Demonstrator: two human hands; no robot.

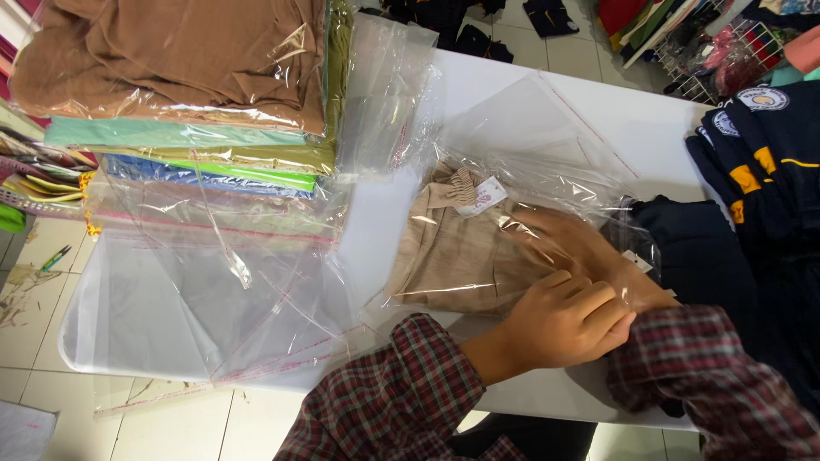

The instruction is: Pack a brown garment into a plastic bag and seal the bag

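A folded beige garment (457,252) with a white tag lies inside a clear plastic bag (530,145) on the white table (547,94). My right hand (581,248) reaches inside the bag, flat on the garment under the film. Its plaid sleeve sits at the bag's mouth. My left hand (564,320) has its fingers curled on the bag's open edge, right against my right wrist.
Stacks of bagged folded cloth in brown (179,60), green and blue stand at the back left. Loose clear bags (222,282) spread over the table's left part. Dark navy garments (760,171) pile at the right. Tiled floor with scattered clothes lies beyond.
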